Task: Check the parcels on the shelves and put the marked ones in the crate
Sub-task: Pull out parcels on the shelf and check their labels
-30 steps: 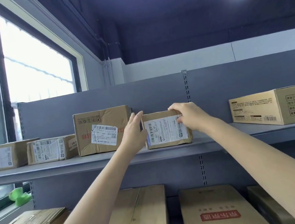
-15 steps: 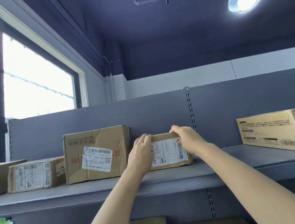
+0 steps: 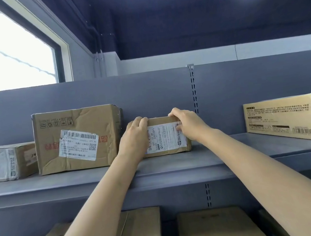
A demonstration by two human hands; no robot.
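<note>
On the shelf [image 3: 175, 166] I see a low labelled box [image 3: 4, 162], then a dented carton [image 3: 75, 138] with upside-down red print and a barcode label. My left hand [image 3: 134, 139] and right hand [image 3: 188, 127] curl round the small parcel [image 3: 164, 138], its white label too blurred to read. A printed long box [image 3: 286, 118] sits right.

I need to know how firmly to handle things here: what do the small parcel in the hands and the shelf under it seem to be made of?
Small parcel: brown corrugated cardboard by the look, matte, slightly creased, with a white paper label on its front.
Shelf: probably painted metal; smooth, even grey-blue finish with a thin straight front edge.
</note>
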